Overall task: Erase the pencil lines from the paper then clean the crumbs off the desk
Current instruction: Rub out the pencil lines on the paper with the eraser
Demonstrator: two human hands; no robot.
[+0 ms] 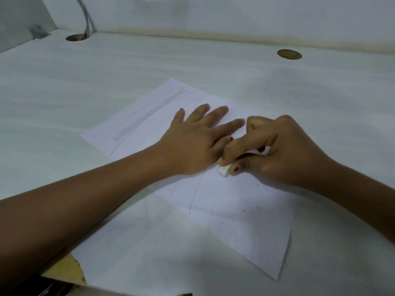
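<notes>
A white sheet of paper (230, 212) lies slanted on the white desk (74, 88). Faint pencil lines (193, 195) run across it, with more lines and a grey band near its far left corner. My left hand (198, 137) lies flat on the paper with its fingers spread, pressing it down. My right hand (273, 150) grips a white eraser (224, 170) between thumb and fingers, and the eraser's tip touches the paper just beside my left hand. A few small dark crumbs (243, 210) dot the paper's near right part.
Two round cable holes sit in the desk, one at the back left (76, 37) with cables rising from it, one at the back right (289, 54). A white wall runs along the back. The desk's near edge is chipped at the lower left (70, 268).
</notes>
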